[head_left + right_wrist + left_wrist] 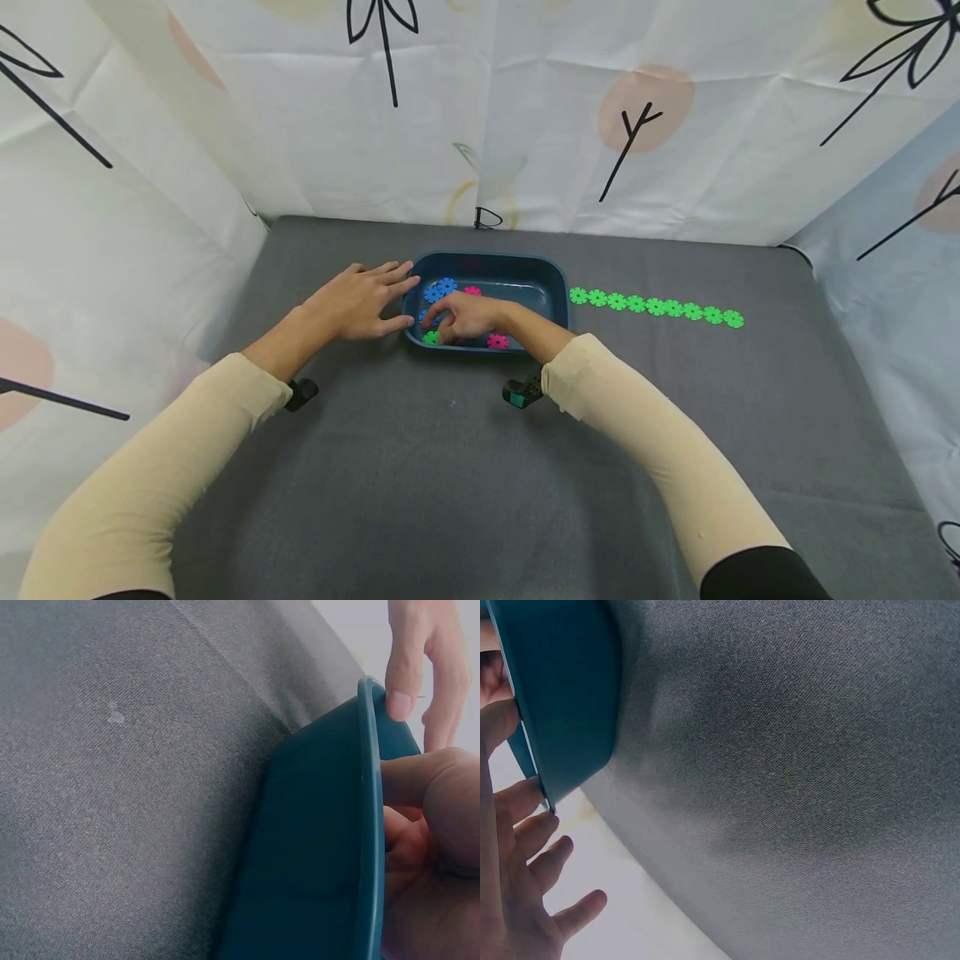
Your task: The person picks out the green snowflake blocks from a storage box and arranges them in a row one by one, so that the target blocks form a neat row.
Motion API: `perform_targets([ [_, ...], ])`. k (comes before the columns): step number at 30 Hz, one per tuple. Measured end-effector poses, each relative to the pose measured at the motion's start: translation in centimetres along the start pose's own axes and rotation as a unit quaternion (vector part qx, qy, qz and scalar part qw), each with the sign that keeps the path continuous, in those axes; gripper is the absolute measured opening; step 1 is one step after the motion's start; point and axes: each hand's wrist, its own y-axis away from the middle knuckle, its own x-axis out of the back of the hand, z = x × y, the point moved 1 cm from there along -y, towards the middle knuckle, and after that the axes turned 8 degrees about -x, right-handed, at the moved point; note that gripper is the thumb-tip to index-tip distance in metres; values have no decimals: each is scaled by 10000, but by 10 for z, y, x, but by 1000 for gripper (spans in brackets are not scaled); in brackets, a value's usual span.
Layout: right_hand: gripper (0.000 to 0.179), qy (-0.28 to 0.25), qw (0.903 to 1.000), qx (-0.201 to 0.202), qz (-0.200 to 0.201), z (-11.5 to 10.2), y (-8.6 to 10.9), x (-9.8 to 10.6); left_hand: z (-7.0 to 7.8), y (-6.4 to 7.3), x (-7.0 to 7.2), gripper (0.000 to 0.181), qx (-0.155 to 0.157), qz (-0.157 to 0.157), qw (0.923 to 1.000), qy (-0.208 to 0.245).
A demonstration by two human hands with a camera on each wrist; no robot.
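A dark blue tray (525,260) stands at the back of the table with blue flower-shaped discs (447,285), pink discs (497,341) and a green disc (431,337) inside. My left hand (362,302) touches the tray's left rim, its fingers spread and mostly straight. In the left wrist view, the fingertips of the left hand (525,847) lie along that rim. My right hand (468,318) reaches down into the tray with bent fingers, beside the green disc. The tray wall hides most of its fingers in the right wrist view, so a grip on any disc does not show.
To the right of the tray, several green flower-shaped discs (655,307) lie in a row on the grey tablecloth (420,483). Behind the table hangs a pale printed curtain (540,150).
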Motion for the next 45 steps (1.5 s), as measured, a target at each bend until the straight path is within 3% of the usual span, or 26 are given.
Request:
perform_targets([
  [8, 17, 437, 9982, 159, 373, 0, 3, 4, 0, 0, -1, 74, -14, 5, 10000, -46],
  [12, 18, 613, 9948, 238, 776, 0, 5, 8, -1, -1, -2, 75, 3, -12, 10000, -64],
  [18, 19, 842, 9820, 427, 1637, 1, 10, 15, 0, -1, -1, 75, 33, -36, 10000, -52],
  [23, 21, 734, 9783, 426, 1893, 5, 22, 23, 0, -2, -2, 75, 25, -45, 10000, -21],
  [29, 20, 867, 9746, 530, 1997, 12, 51, 41, 1, 0, -1, 75, 30, 3, 10000, -31],
  [38, 17, 850, 9673, 573, 2320, 24, 110, 56, 0, 0, -1, 75, -6, 21, 10000, -60],
  [45, 19, 368, 9574, 201, 2856, 54, 156, 74, 2, -1, 0, 74, -9, -64, 10000, -63],
])
